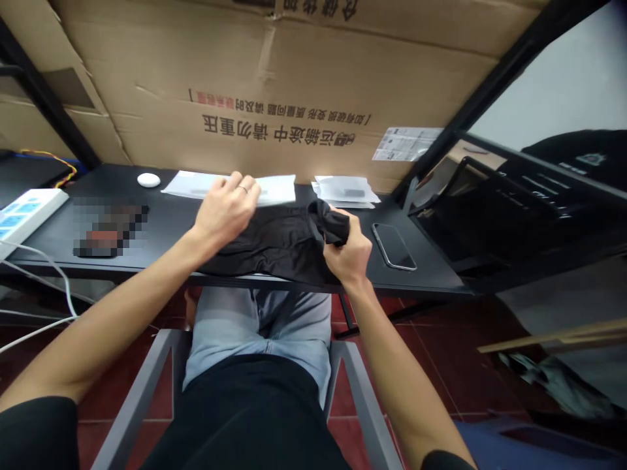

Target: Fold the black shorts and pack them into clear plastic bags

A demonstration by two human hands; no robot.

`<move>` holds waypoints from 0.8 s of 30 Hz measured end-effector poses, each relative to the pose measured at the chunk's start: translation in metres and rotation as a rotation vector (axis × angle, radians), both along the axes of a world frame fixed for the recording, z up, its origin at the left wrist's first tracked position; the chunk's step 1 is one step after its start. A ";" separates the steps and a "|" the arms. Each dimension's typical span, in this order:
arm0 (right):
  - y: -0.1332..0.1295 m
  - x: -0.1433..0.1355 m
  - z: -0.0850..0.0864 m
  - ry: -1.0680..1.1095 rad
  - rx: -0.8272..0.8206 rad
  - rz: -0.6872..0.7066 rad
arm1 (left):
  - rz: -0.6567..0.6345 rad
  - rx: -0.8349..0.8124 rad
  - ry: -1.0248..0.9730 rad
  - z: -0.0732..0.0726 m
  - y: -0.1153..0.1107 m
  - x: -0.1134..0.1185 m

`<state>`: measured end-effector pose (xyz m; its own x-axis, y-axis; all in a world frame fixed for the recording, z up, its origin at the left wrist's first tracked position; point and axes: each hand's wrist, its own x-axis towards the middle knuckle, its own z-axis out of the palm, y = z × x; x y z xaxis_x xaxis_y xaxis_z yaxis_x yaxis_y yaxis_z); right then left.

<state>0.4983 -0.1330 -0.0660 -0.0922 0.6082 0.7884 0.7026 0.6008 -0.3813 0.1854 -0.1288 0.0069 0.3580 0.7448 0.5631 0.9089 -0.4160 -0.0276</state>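
A thin black garment [279, 245] lies wrinkled along the front of the dark desk, its exact kind unclear. My right hand [349, 251] is wrapped round a bunched black part of the cloth at its right end, lifted a little off the desk. My left hand [228, 205], with a ring on one finger, is closed over the garment's back left part. Its fingertips are hidden, so what they pinch cannot be made out. Just behind that hand lies a white plastic packet [277, 189]. More white packets [345, 190] lie behind my right hand.
A phone [394, 247] lies to the right, and a blurred-out dark object [110, 230] to the left. There is a white oval object [148, 179] near the back. A white power strip [29, 212] with cables sits far left. A large cardboard sheet [294, 78] rises behind the desk [161, 245].
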 end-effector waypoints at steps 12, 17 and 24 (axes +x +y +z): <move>-0.001 0.006 -0.003 0.078 0.094 0.060 | -0.004 -0.368 0.180 -0.040 -0.008 0.031; 0.000 0.002 -0.004 0.072 0.104 0.073 | 0.043 -0.239 0.292 -0.020 -0.016 0.032; -0.003 0.001 -0.008 0.062 0.114 0.080 | 0.020 -0.174 0.300 -0.024 -0.034 0.031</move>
